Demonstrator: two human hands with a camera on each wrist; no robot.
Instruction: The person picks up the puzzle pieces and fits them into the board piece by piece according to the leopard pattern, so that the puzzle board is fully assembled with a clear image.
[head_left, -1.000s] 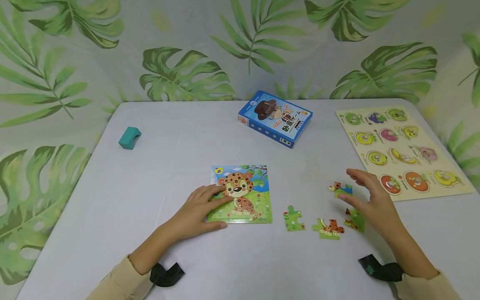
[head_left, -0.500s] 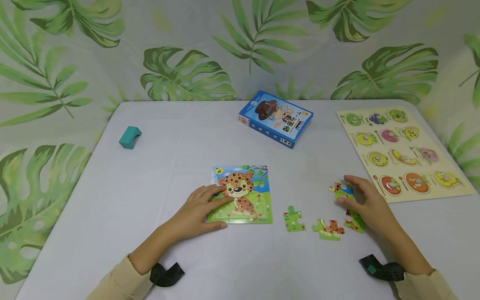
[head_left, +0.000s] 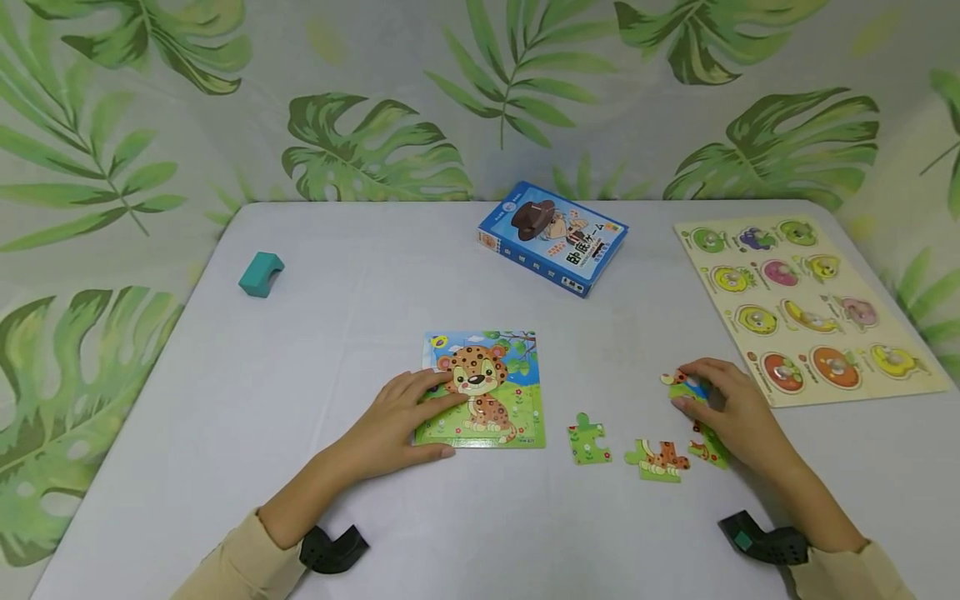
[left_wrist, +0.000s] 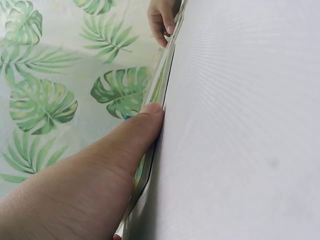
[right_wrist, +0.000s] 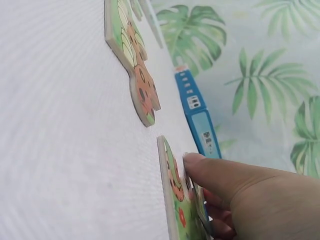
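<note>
My left hand (head_left: 393, 425) rests on the lower left of a square leopard jigsaw puzzle (head_left: 517, 421); its fingers lie over the picture and the thumb touches the bottom edge. In the left wrist view, that thumb (left_wrist: 125, 140) lies along the puzzle's rim. My right hand (head_left: 738, 408) pinches a blue, green and spotted puzzle piece (head_left: 684, 387) between thumb and fingers. A second piece (head_left: 711, 452) lies partly under this hand. To its left are a piece with paws (head_left: 660, 460) and a green flowered piece (head_left: 588, 440).
Behind the puzzle lies a blue card game box (head_left: 555, 237). A fruit peg board (head_left: 813, 312) stretches along the right side, close to my right hand. Far left stands a teal arch block (head_left: 260, 275). White cloth covers the table (head_left: 337, 292).
My right hand has come down toward the upper right piece, and its thumb and fingers have closed together on it. The left hand has stayed in place on the puzzle.
</note>
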